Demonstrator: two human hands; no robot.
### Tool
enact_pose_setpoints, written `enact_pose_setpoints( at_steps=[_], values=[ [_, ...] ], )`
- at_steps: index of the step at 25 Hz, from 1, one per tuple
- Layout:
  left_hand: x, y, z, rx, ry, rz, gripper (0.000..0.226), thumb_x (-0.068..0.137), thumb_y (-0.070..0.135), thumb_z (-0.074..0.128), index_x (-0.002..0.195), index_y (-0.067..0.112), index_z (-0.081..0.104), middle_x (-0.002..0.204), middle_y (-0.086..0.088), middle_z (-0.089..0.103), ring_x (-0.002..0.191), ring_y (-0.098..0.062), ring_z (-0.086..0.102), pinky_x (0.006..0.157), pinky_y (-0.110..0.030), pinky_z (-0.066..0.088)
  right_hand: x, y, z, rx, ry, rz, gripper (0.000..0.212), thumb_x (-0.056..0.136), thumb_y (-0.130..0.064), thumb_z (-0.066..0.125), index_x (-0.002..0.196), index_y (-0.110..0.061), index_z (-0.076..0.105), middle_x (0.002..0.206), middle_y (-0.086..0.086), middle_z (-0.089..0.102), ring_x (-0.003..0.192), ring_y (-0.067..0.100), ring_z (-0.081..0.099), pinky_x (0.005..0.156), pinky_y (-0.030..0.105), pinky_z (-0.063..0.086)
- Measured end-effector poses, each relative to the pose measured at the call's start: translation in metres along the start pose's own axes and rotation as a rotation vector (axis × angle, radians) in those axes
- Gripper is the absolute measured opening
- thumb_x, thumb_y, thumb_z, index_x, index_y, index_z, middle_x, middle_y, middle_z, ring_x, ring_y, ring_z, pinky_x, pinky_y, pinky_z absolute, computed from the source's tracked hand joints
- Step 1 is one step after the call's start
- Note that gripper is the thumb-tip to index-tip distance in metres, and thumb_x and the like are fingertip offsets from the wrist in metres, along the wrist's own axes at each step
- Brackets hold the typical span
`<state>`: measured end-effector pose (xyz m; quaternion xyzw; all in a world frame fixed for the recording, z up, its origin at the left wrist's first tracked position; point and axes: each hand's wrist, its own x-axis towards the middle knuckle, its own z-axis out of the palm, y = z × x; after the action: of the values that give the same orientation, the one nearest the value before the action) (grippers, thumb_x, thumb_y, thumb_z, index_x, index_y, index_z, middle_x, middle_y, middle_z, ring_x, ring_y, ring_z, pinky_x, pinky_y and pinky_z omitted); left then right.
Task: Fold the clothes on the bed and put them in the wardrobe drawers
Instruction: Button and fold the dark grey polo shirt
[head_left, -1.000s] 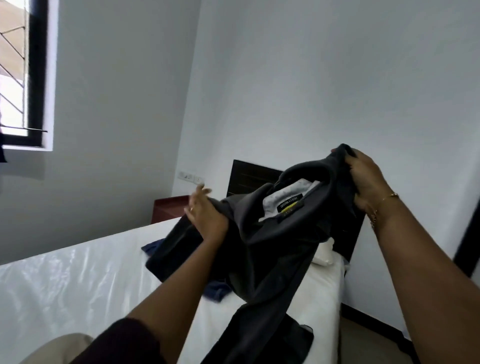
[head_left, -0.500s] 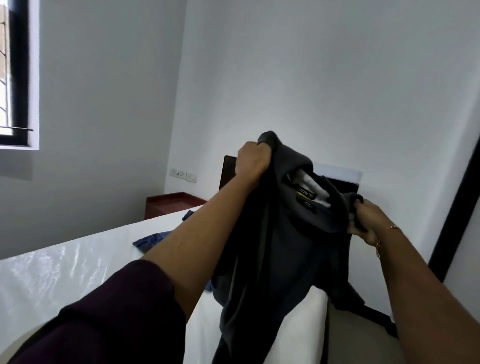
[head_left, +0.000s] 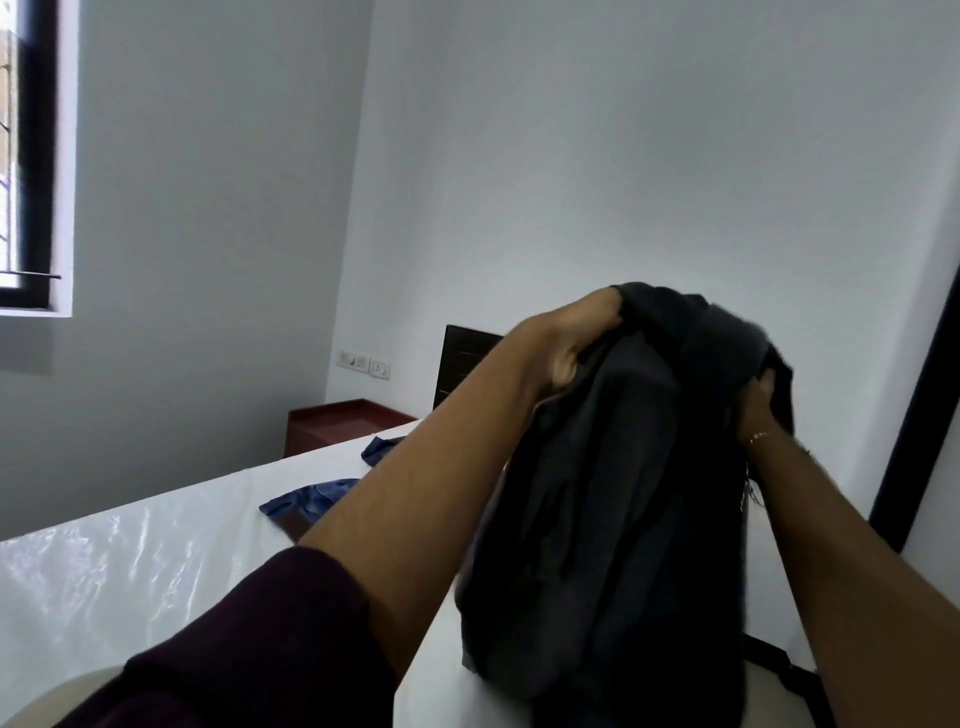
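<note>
I hold a dark grey shirt (head_left: 613, 499) up in the air over the bed's right side. My left hand (head_left: 566, 338) grips its top edge from the left, fingers curled into the cloth. My right hand (head_left: 761, 405) grips the other side of the top and is mostly hidden by the fabric; a thin bracelet shows at the wrist. The shirt hangs bunched in a long fold, its lower end near the mattress. A blue garment (head_left: 317, 499) lies crumpled on the white bed (head_left: 130, 571) behind my left forearm.
A dark headboard (head_left: 467, 358) stands at the wall behind the bed. A reddish bedside table (head_left: 337, 426) sits in the corner under wall sockets (head_left: 363, 361). A window (head_left: 26, 156) is at the far left. A black frame (head_left: 914, 415) runs up the right edge.
My hands have come closer together, gathering the shirt's top so its collar label no longer shows. The left hand moved right, the right hand rose a little, and the view tilted.
</note>
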<state>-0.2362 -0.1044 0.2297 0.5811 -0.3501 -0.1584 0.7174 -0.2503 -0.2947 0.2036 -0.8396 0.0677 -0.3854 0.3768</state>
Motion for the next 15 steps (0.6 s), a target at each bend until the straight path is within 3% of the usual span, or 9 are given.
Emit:
enact_pose_setpoints(
  at_steps=[1, 2, 4, 7, 8, 11, 15],
  values=[
    [-0.005, 0.002, -0.005, -0.026, -0.011, -0.019, 0.026, 0.094, 0.022, 0.044, 0.094, 0.005, 0.065, 0.093, -0.009, 0.07, 0.086, -0.016, 0.066, 0.08, -0.023, 0.053, 0.009, -0.009, -0.002, 0.036, 0.039, -0.044, 0.089, 0.073, -0.045, 0.038, 0.14, 0.012, 0.022, 0.148, 0.028, 0.025, 0.14, 0.035, 0.023, 0.116, 0.038, 0.014],
    [-0.011, 0.006, -0.013, -0.098, -0.025, -0.025, 0.028, 0.094, 0.02, 0.043, 0.088, 0.005, 0.066, 0.087, -0.009, 0.07, 0.081, -0.016, 0.066, 0.079, -0.023, 0.053, 0.019, -0.02, 0.0, 0.008, 0.053, -0.095, 0.079, 0.08, -0.038, 0.037, 0.142, 0.009, 0.022, 0.148, 0.028, 0.025, 0.14, 0.035, 0.021, 0.117, 0.04, 0.01],
    [-0.027, 0.005, -0.038, -0.268, -0.001, 0.016, 0.027, 0.086, 0.017, 0.05, 0.076, 0.005, 0.072, 0.079, -0.008, 0.07, 0.075, -0.016, 0.067, 0.077, -0.023, 0.053, 0.037, -0.034, 0.006, -0.213, 0.076, -0.169, 0.056, 0.089, -0.007, 0.044, 0.143, -0.008, 0.03, 0.144, 0.022, 0.036, 0.136, 0.034, 0.026, 0.114, 0.051, 0.006],
    [-0.063, -0.028, -0.083, -0.405, 0.138, 0.038, 0.03, 0.076, 0.023, 0.051, 0.065, 0.005, 0.073, 0.067, -0.007, 0.069, 0.062, -0.014, 0.067, 0.063, -0.021, 0.055, 0.056, -0.031, 0.054, -0.303, -0.009, -0.307, 0.049, 0.083, 0.001, 0.048, 0.129, -0.016, 0.048, 0.129, 0.021, 0.051, 0.123, 0.038, 0.045, 0.106, 0.057, 0.028],
    [-0.073, -0.041, -0.098, -0.366, 0.213, -0.023, 0.029, 0.08, 0.021, 0.05, 0.072, 0.004, 0.073, 0.064, -0.007, 0.067, 0.058, -0.013, 0.066, 0.059, -0.021, 0.054, 0.058, -0.022, 0.08, -0.346, -0.072, -0.316, 0.044, 0.083, -0.001, 0.048, 0.125, -0.016, 0.051, 0.125, 0.023, 0.053, 0.118, 0.04, 0.048, 0.102, 0.054, 0.035],
    [-0.098, -0.093, -0.15, -0.013, 0.544, -0.281, 0.032, 0.095, 0.009, 0.041, 0.121, -0.004, 0.055, 0.068, -0.006, 0.057, 0.055, -0.013, 0.054, 0.053, -0.025, 0.047, 0.041, 0.018, 0.169, -0.407, -0.208, -0.178, 0.031, 0.09, -0.009, 0.047, 0.119, -0.015, 0.055, 0.121, 0.025, 0.056, 0.112, 0.041, 0.052, 0.095, 0.045, 0.042],
    [-0.12, -0.171, -0.22, 0.072, 0.753, -0.518, 0.038, 0.094, 0.006, 0.044, 0.128, -0.012, 0.046, 0.099, -0.013, 0.052, 0.067, -0.018, 0.052, 0.062, -0.029, 0.045, -0.003, 0.064, 0.28, -0.408, -0.388, -0.042, 0.03, 0.097, -0.018, 0.038, 0.124, -0.013, 0.051, 0.123, 0.024, 0.055, 0.112, 0.039, 0.052, 0.092, 0.04, 0.041]
  ],
)
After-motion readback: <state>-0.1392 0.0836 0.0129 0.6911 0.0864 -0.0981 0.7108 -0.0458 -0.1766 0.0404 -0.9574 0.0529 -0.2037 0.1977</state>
